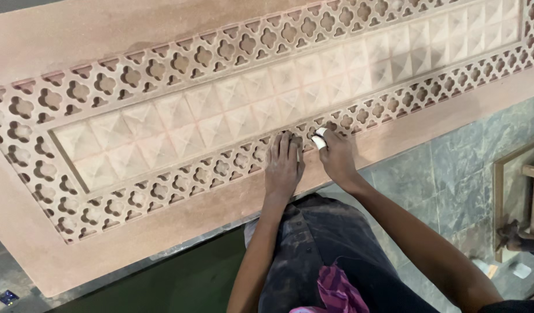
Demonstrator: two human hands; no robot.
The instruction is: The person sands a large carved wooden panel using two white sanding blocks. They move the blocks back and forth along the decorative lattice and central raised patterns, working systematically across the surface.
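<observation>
Dark trousers and a scrap of pink cloth fill the bottom of the view, and from there two bare arms reach up to a big carved panel of pinkish board. Right hand pinches a small white pad, probably folded sandpaper, against the lower band of cut-out flower holes, fingers pressed together around it. Left hand lies flat just beside it on the same band, fingers together, holding nothing and pressing the panel down.

Above that band runs a strip of raised pyramid squares; above that again, a second flower band.

The webs between the holes look thin, so a hard push or a pad corner catching in a hole could chip one. The panel's near edge seems to overhang its support above the stone floor, so leaning weight there could tip or slide it. Fingertips could also scrape on the sharp cut edges.
</observation>
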